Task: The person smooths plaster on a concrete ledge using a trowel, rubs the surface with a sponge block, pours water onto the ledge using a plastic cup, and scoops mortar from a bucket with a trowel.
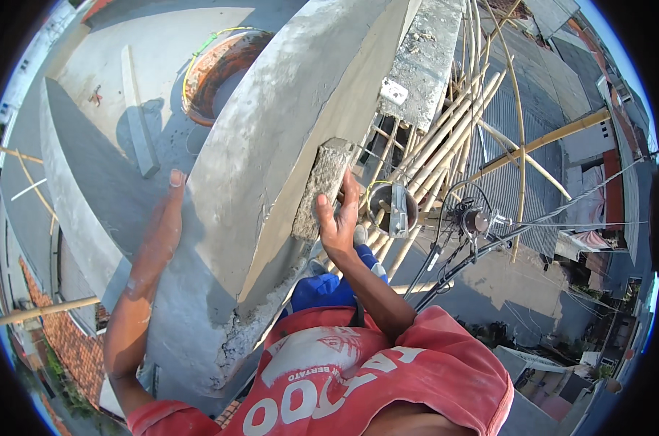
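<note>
Red shirt (pixel 446 367) lay nearest; right hand (pixel 337 229) gripped a rough grey block (pixel 318 185) against the plastered wall (pixel 260 102); left hand (pixel 167 214) seemed open.

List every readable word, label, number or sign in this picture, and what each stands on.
Shirt: large white lettering; wording not copied here.
Shirt, beside the white print: one short, smaller line; wording likewise not copied.
Block, bucket, basin: no lettering I can make out.
Buildings: too small to tell.
</note>
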`<act>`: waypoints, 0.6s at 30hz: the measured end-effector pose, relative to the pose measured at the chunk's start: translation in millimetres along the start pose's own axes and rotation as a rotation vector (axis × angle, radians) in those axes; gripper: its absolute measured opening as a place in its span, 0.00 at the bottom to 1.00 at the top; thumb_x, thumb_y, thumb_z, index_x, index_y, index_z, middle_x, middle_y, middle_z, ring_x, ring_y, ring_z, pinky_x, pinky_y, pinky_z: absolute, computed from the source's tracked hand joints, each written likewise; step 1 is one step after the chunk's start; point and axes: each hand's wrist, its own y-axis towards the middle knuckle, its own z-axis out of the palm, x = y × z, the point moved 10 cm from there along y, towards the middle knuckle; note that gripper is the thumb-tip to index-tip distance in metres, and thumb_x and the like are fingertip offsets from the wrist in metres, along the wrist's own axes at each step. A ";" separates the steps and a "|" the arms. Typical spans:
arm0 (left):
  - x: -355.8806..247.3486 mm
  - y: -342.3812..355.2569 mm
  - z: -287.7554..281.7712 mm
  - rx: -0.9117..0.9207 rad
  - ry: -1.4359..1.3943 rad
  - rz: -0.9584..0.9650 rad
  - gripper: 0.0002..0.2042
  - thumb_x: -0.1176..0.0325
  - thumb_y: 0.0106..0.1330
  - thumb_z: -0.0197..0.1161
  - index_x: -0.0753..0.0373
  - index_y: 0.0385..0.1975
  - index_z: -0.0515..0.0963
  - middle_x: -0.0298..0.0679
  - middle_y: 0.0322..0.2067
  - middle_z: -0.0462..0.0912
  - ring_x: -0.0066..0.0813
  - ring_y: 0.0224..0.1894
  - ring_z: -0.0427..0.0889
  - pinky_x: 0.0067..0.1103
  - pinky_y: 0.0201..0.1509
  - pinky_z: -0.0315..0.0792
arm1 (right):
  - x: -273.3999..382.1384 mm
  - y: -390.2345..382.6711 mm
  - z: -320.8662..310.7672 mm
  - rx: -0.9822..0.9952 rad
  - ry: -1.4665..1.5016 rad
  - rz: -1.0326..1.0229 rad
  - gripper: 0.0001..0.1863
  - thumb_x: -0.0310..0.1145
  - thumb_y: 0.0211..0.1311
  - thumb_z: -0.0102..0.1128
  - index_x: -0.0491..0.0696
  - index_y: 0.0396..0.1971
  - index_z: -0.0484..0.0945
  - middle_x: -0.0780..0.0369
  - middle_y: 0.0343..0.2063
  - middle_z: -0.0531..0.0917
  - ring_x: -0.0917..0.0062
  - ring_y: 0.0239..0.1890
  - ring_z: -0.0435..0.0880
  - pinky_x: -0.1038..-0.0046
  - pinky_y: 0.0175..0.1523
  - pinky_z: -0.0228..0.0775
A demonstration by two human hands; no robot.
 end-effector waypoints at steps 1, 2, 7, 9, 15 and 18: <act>4.4 2.0 -3.1 -0.023 0.088 0.004 0.38 0.37 0.67 0.37 0.72 0.57 0.65 0.49 0.57 0.67 0.31 0.60 0.64 0.22 0.64 0.54 | -20.8 14.8 -7.6 -0.080 0.011 0.078 0.34 0.44 0.63 0.52 0.40 0.63 0.55 0.46 0.57 0.61 0.59 0.63 0.58 0.62 0.67 0.45; 5.7 -0.2 -2.9 -0.017 0.083 -0.001 0.38 0.37 0.67 0.37 0.72 0.57 0.65 0.49 0.57 0.67 0.31 0.60 0.64 0.22 0.64 0.54 | -36.6 24.0 -18.0 -0.161 0.017 0.172 0.34 0.44 0.64 0.51 0.39 0.63 0.54 0.46 0.59 0.60 0.60 0.63 0.58 0.63 0.68 0.44; -0.3 3.4 2.4 -0.031 0.019 -0.017 0.39 0.36 0.66 0.38 0.72 0.57 0.65 0.49 0.57 0.67 0.33 0.60 0.64 0.24 0.64 0.53 | -18.6 178.8 -36.1 -0.064 0.275 0.180 0.35 0.44 0.66 0.50 0.42 0.65 0.50 0.53 0.61 0.61 0.70 0.61 0.62 0.71 0.65 0.51; 7.4 3.8 2.5 0.002 0.002 -0.041 0.40 0.36 0.65 0.38 0.72 0.57 0.65 0.49 0.57 0.67 0.33 0.60 0.64 0.24 0.65 0.53 | 16.4 137.7 -27.9 -0.101 0.167 -0.036 0.35 0.44 0.66 0.49 0.42 0.66 0.49 0.53 0.62 0.59 0.70 0.63 0.60 0.71 0.66 0.50; -6.0 4.0 3.6 0.019 0.071 -0.038 0.41 0.34 0.64 0.38 0.73 0.57 0.65 0.52 0.58 0.67 0.36 0.61 0.63 0.26 0.65 0.53 | 92.9 -9.2 -1.6 0.015 -0.004 -0.196 0.36 0.41 0.59 0.58 0.45 0.64 0.55 0.43 0.59 0.56 0.53 0.61 0.56 0.54 0.63 0.46; -7.9 -1.5 5.3 -0.013 0.102 -0.035 0.42 0.33 0.63 0.37 0.73 0.57 0.65 0.53 0.58 0.66 0.38 0.62 0.62 0.27 0.66 0.52 | 111.4 -74.2 12.6 0.150 -0.100 -0.483 0.44 0.42 0.50 0.65 0.56 0.66 0.52 0.39 0.60 0.52 0.44 0.61 0.56 0.50 0.61 0.53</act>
